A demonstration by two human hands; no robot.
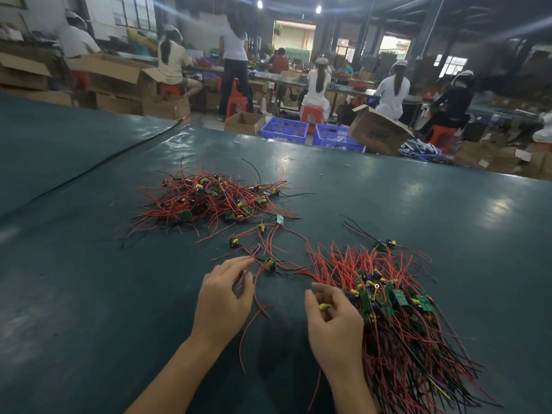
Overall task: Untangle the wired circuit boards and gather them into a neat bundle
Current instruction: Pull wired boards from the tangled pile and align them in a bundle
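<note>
A tangled heap of small green circuit boards with red and black wires (pixel 209 201) lies on the dark green table top (pixel 89 279), ahead and to the left. A gathered bundle of boards and wires (pixel 397 306) lies at the right, its wires fanning toward me. Between them a few loose boards (pixel 270 263) are strung on red wires. My left hand (pixel 224 297) pinches red wires leading to those loose boards. Beside the bundle's left edge, my right hand (pixel 331 321) has its fingers curled round a small board with a yellow part (pixel 324 306).
A lone board with black wires (pixel 383 243) sits just beyond the bundle. A black cable (pixel 98 165) crosses the table at the far left. Beyond the far edge stand blue crates (pixel 283 130), cardboard boxes (pixel 378 130) and several seated workers at benches.
</note>
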